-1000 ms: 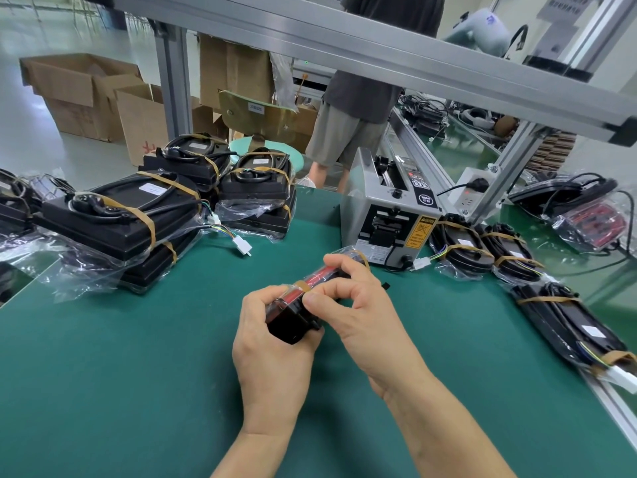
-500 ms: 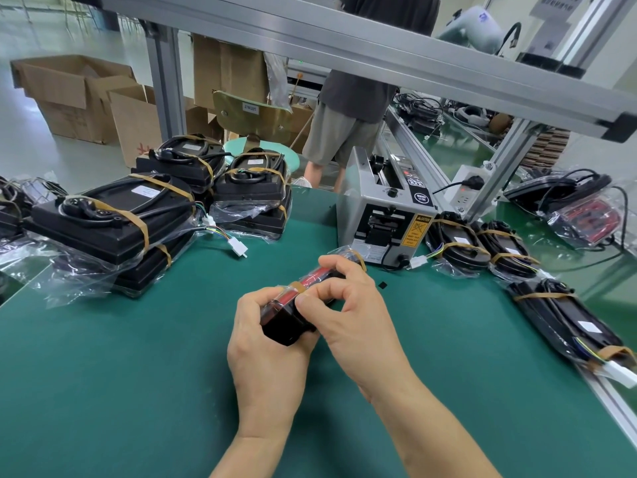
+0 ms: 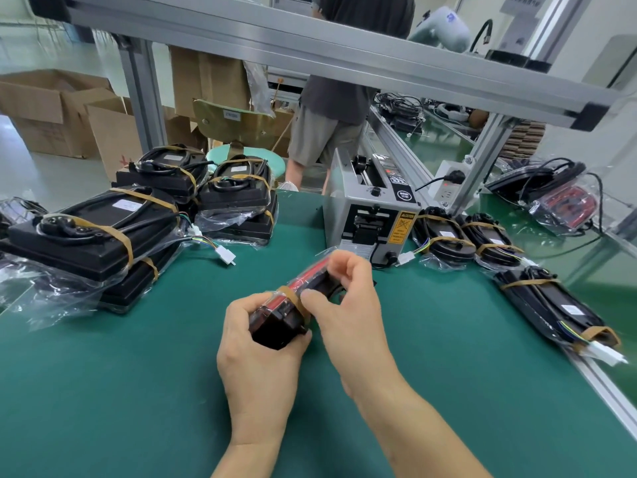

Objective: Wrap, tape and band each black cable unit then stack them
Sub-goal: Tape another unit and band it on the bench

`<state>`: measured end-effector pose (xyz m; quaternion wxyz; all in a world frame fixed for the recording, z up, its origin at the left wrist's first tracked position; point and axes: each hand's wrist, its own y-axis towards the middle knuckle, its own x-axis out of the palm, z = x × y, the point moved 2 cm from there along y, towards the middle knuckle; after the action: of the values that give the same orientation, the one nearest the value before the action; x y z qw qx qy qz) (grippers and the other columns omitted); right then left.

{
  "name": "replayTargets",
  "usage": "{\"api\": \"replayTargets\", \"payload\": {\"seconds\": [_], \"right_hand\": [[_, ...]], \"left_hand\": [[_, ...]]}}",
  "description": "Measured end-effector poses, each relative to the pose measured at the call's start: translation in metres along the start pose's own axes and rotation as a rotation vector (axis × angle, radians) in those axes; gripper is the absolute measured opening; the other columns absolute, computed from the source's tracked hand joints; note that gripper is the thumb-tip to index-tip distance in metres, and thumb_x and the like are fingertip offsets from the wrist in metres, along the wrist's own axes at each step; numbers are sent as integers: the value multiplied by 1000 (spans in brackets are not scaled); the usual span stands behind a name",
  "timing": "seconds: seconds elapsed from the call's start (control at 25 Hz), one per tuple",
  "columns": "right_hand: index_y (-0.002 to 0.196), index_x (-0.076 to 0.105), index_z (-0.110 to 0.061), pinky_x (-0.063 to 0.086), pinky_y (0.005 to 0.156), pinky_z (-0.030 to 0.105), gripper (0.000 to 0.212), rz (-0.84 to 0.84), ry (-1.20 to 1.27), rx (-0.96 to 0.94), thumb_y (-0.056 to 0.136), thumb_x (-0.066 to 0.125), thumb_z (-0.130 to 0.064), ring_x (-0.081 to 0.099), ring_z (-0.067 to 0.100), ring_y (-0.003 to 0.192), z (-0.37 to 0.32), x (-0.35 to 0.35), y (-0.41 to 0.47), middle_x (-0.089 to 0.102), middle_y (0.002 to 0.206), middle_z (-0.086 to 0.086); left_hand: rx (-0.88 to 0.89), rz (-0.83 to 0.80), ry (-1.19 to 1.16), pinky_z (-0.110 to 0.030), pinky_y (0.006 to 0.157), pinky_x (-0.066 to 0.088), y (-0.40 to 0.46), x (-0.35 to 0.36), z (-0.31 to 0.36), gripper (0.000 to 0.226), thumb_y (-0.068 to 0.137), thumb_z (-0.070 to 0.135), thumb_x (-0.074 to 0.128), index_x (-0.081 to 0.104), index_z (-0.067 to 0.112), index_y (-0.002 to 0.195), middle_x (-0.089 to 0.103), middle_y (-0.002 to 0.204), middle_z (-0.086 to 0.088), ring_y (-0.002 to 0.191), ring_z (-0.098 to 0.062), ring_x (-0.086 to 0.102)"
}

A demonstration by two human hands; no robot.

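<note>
The right hand's fingertips [image 3: 312, 295] curl in against a tan rubber band [image 3: 287, 292] that rings the black cable unit [image 3: 281, 322], thumb and forefinger pinching at the band where it crosses the unit's upper edge. The left hand [image 3: 256, 353] clamps round the unit's near end from below and from the left, its fingers bent over the dark casing and its thumb on top. The unit sits between the two hands, lifted just off the green mat [image 3: 138, 391] and tilted so that its far end, red-faced under clear film [image 3: 310, 270], points toward the tape dispenser [image 3: 370, 220]; the right hand [image 3: 344, 305] covers much of that far side, so how the band runs behind cannot be told. By its look the casing is rigid plastic and likely light enough for one hand, but the film over it is probably slick and will slide under a loose grip, so the firm hold belongs on the hard body, not the wrap. The band is stretchy and may snap back if let go early. Banded units [image 3: 86, 232] lie stacked to the left, and more [image 3: 551, 301] lie along the right edge, well apart from the hands.
</note>
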<state>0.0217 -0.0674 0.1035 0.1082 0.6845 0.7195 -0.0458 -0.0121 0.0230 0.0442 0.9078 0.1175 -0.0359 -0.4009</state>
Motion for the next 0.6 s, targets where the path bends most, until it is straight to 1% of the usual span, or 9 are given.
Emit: {"api": "replayTargets", "payload": {"seconds": [0.04,0.12,0.2,0.24,0.32,0.4,0.52,0.6], "right_hand": [[120,44,-30,38,105,27,51,-18,-2,-2,79,71,-15,43,-1,118,1,2,0,46,122,-16],[118,43,-36,33,108,36,52,-79,-95,-61,77,71,-26,40,0,120,3,8,-2,39,119,-30],[111,43,-45,30,109,39,51,-132,-141,-95,71,72,-32,37,-1,121,2,9,-1,36,114,-37],[109,44,-46,30,109,38,52,-159,-154,-98,66,72,-36,37,-1,121,2,5,1,36,113,-38],[107,47,-47,30,110,38,58,-211,-192,-114,61,80,-35,38,2,120,2,-7,10,40,114,-32],[109,49,-44,28,110,39,60,-257,-244,-160,65,86,-28,40,2,119,-1,-15,20,45,117,-22],[106,52,-43,24,110,38,48,-292,-321,-244,71,82,-30,39,0,120,-3,-12,31,49,117,-19],[102,54,-47,19,110,34,39,-313,-344,-316,75,79,-32,36,-2,123,1,-11,37,49,122,-22]], "left_hand": [[0,3,7,-12,69,43,0,0,0,54,56,5,85,54,36,88,64,90,13,84,-1,59],[11,19,11,-12,67,43,0,0,2,45,60,13,81,54,35,88,64,89,13,82,0,59],[18,27,14,-8,66,41,-1,-1,2,42,60,16,79,54,36,87,64,88,14,82,2,58],[13,26,17,-6,65,41,-1,0,2,45,59,14,81,54,37,87,64,88,14,82,3,58],[1,11,19,-3,65,39,0,0,1,55,56,7,85,54,40,86,64,87,16,83,5,58],[-11,-7,19,-2,66,38,3,-1,0,59,52,7,88,54,43,85,65,87,21,82,6,59],[-44,-16,8,0,63,38,12,-4,-1,61,49,10,90,55,45,85,64,88,28,81,9,59],[-60,-35,-1,0,61,40,18,-9,-3,62,46,9,90,57,44,85,65,87,27,77,9,60]]}}
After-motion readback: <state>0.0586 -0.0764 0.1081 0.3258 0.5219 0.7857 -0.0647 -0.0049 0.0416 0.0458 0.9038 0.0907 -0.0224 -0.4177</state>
